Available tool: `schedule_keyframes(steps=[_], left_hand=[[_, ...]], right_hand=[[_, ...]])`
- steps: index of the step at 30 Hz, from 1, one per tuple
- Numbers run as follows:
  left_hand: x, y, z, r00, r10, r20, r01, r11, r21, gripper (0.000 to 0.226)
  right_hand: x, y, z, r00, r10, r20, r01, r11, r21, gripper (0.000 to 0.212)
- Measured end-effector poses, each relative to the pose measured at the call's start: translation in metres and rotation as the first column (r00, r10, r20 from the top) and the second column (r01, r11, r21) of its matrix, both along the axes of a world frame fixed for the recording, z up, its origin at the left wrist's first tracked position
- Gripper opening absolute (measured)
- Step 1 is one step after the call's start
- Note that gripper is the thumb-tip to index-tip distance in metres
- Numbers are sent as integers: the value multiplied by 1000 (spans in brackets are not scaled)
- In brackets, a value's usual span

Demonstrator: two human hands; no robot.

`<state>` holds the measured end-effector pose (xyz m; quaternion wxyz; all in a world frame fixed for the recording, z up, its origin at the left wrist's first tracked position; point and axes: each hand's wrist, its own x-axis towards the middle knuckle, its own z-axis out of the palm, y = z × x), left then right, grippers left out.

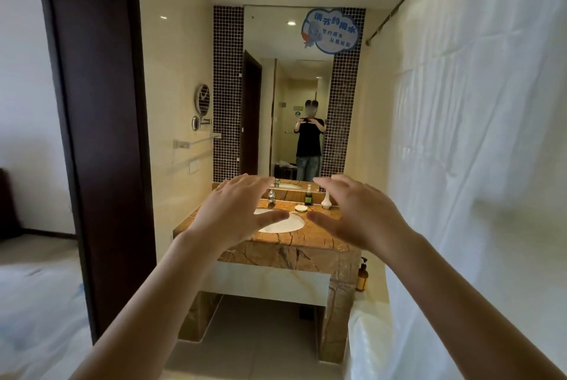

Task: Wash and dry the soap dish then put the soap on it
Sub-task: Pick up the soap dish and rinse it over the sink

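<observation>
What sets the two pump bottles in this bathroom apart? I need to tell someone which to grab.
The dark pump bottle stands on the marble counter behind the sink, beside a white vase; the amber pump bottle stands lower, right of the vanity by the curtain. The dark one looks nearly black with a pale pump; the amber one is orange-brown. Both are upright.

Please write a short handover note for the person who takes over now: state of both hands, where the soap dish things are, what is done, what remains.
Left hand: open, empty, raised in front of the vanity.
Right hand: open, empty, raised beside it.
Soap dish: on the marble counter, behind the sink, right of the faucet. Too small to tell whether soap lies on it.
Done: nothing visible; no grip taken yet.
Left: step closer, wash the dish, dry it, put the soap on it.
</observation>
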<state>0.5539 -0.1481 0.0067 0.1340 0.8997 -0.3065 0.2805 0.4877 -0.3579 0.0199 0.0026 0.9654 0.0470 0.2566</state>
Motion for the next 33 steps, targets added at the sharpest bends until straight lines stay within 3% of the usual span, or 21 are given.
schedule_keyframes(steps=[17,33], left_hand=[[143,-27,-5,1000,30,-5,-30,999,14,102],[315,-5,2,993,-12,120,10,1000,18,89]], right_hand=[[146,-26,-6,1000,-5,7,5,1000,-3,75],[305,6,-7,990,-80,119,79,997,6,74]])
